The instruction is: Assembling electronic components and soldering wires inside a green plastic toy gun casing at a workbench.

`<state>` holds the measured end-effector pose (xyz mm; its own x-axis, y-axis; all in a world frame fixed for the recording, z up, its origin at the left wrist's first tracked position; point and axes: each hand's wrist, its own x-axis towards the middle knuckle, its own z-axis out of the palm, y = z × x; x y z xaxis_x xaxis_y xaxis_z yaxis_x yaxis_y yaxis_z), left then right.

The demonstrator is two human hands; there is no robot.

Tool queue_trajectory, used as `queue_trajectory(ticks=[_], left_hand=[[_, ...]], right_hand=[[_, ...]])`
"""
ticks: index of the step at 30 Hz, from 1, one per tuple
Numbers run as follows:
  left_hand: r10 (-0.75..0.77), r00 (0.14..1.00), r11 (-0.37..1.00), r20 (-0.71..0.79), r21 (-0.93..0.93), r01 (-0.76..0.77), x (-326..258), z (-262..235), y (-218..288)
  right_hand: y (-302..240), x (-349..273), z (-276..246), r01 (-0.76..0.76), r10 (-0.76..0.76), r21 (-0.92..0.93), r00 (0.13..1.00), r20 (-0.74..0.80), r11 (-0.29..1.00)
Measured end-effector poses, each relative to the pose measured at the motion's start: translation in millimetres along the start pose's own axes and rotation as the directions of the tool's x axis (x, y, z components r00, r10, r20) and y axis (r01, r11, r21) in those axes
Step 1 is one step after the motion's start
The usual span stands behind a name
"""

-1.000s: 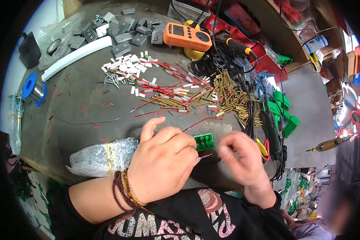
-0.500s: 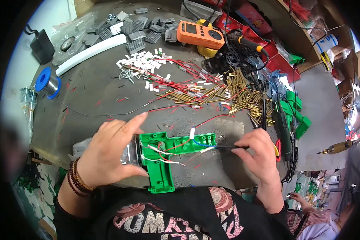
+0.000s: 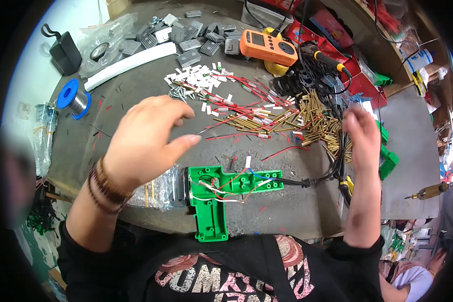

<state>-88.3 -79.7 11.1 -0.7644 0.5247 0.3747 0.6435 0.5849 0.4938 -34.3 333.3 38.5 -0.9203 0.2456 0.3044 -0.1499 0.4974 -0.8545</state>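
Observation:
In front of me lies a green T-shaped plastic tool housing half (image 3: 210, 217), its inner side up. Red, white and blue wires run inside it, and a black cable (image 3: 294, 182) leaves its right end. A small white sleeve (image 3: 248, 161) stands at its upper edge on the wires. My left hand (image 3: 148, 133) hovers above and left of the housing, thumb and fingers apart, near a thin solder wire. On the right, my right hand (image 3: 362, 133) is raised beside the black cables; its fingers are smeared by motion, and what they touch is hidden.
Brass rods (image 3: 319, 118), red wires (image 3: 231, 108) and white sleeves (image 3: 201, 78) lie heaped beyond the housing. A blue solder spool (image 3: 73, 98) stands left. Behind are grey ribbed blocks (image 3: 191, 45), an orange meter (image 3: 268, 47) and a yellow-black iron (image 3: 329, 60).
My right hand has let go of the black cable and moved up and right. My left hand has lifted off the housing's left end. The view has shifted slightly.

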Motion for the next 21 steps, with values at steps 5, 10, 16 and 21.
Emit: queue_trajectory(ticks=[5, 10, 16, 21], left_hand=[[-0.018, 0.977, 0.995, 0.211, 0.100, -0.003, 17, 24, -9], [0.047, 0.998, 0.994, 0.039, -0.104, -0.042, 13, 18, 5], [0.007, 1.000, 0.946, -0.012, -0.323, -0.010, -5, -3, 25], [0.009, 0.998, 0.903, 0.066, -0.428, 0.021, 18, 13, 33]], right_hand=[[16, 96, 30, -0.030, 0.035, 0.116, 0.999, -0.037, 0.993], [39, 147, 31, 0.304, -0.301, -0.101, 0.953, 0.037, 0.947], [-38, 57, 40, 0.501, -0.433, 0.262, 0.858, -0.277, 0.825], [-18, -1, 37, 0.045, 0.059, 0.727, 0.991, -0.117, 0.685]])
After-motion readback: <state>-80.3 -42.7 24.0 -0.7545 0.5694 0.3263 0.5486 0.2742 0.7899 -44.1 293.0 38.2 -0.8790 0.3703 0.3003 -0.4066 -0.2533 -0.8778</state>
